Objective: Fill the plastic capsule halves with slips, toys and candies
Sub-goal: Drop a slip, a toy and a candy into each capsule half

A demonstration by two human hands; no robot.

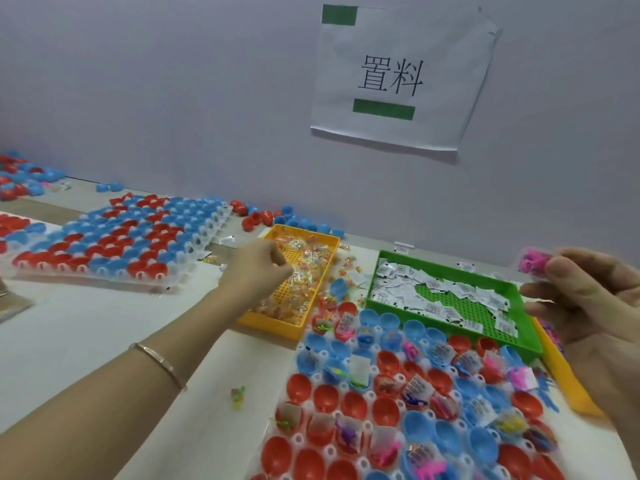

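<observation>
Red and blue capsule halves [325, 398], some already filled, lie beneath the right hand [595, 306], its half-curled fingers beside pink toys [533, 263], whether gripped cannot be told, while the left hand [258, 268], beyond the green tray [450, 271] of slips [450, 296], curls round candies [304, 271] in the yellow tray [273, 323].

**Supplies.** Printed white slips [446, 299] lay loose in a green tray [450, 270]. Wrapped candies [308, 268] filled a yellow tray [273, 325], and pink toys [531, 263] lay at far right.

**Capsules.** Red and blue capsule halves [325, 398] sat open side up in a clear cell tray [370, 396] on the worktop [104, 323]. Many held slips or toys; the near-left red ones were bare.
</observation>
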